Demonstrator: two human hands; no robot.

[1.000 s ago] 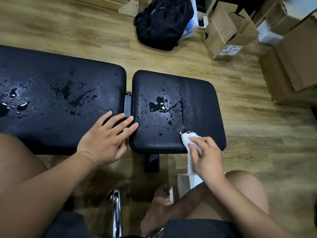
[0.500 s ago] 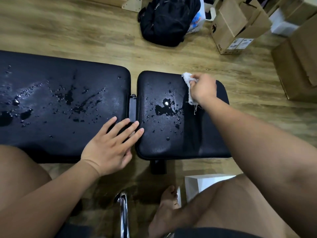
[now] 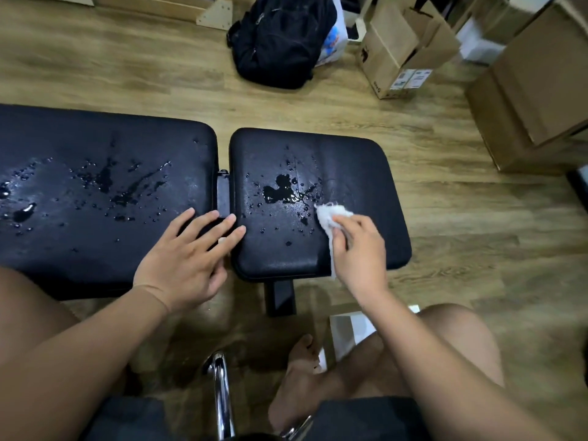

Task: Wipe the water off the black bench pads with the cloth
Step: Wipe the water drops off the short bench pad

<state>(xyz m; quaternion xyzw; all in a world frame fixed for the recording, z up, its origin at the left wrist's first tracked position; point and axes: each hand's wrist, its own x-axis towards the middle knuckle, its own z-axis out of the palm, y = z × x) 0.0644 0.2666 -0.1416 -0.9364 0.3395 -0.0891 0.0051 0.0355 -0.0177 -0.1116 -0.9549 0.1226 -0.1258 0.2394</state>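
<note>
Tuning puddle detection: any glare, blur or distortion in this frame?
Head view: wide-angle lens bows the long pad; sheen on it and the short pad, its puddle glossy black; cloth in the right hand sharp; cardboard boxes top right smeared.

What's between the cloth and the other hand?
Head view: only scattered water drops on the small pad, between the cloth and the left hand; the puddle lies just beyond.

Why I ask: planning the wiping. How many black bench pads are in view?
2. The long pad lies left, under the left hand; the short pad lies right, where the right hand holds the cloth. The long one runs off frame.
</note>
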